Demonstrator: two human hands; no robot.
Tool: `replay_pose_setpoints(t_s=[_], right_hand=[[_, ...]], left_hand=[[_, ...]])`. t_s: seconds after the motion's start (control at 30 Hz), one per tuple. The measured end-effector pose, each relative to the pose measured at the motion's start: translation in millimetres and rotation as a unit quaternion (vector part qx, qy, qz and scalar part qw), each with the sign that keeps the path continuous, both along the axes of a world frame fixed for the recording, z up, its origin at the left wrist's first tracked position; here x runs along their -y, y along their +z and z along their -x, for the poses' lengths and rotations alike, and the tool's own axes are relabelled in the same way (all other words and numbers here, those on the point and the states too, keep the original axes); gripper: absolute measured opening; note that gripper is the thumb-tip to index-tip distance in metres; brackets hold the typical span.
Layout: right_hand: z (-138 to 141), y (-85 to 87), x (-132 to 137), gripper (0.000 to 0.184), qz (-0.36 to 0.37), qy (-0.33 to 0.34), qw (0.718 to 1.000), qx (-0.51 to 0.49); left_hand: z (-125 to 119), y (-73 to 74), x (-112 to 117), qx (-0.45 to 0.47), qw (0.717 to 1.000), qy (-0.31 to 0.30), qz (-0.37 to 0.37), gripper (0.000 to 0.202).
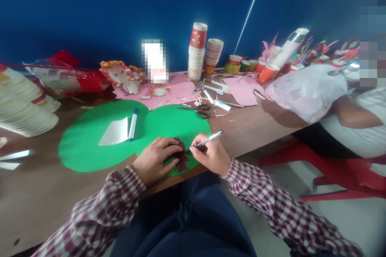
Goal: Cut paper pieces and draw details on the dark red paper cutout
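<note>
My right hand is closed around a pen, its tip pointing down and left at the edge of a dark red cut-out. This cut-out lies on a large green sheet with rounded edges. Palm down, my left hand rests over the cut-out's left side, fingers stretched out and thumb apart. Left of the hands, a blue-and-white marker and a folded white paper lie on the green sheet. Black-handled scissors sit at the sheet's far right edge.
Stacked paper cups stand by the blue wall, and a larger tilted cup stack is at the left. Pink paper lies behind. On the right are a white plastic bag, a person's arm and a red stool.
</note>
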State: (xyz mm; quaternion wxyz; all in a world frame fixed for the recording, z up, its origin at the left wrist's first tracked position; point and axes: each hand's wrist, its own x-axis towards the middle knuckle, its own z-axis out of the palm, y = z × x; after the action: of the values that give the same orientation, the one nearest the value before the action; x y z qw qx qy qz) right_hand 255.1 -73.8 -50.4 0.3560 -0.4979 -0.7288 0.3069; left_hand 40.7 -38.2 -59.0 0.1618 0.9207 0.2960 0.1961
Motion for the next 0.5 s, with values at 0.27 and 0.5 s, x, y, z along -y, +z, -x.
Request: replay_pose_setpoints(t_s=[0.27, 0.5], right_hand=[[0.4, -0.5, 0.3, 0.007, 0.0, 0.002, 1.0, 0.009], [0.8, 0.7, -0.1, 0.007, 0.004, 0.004, 1.0, 0.012]], left_hand=[[0.2, -1.7, -0.9, -0.005, 1.0, -0.001, 0.002, 0.027], [0.9, -1.9, 0.0, -0.005, 1.0, -0.002, 0.002, 0.028]])
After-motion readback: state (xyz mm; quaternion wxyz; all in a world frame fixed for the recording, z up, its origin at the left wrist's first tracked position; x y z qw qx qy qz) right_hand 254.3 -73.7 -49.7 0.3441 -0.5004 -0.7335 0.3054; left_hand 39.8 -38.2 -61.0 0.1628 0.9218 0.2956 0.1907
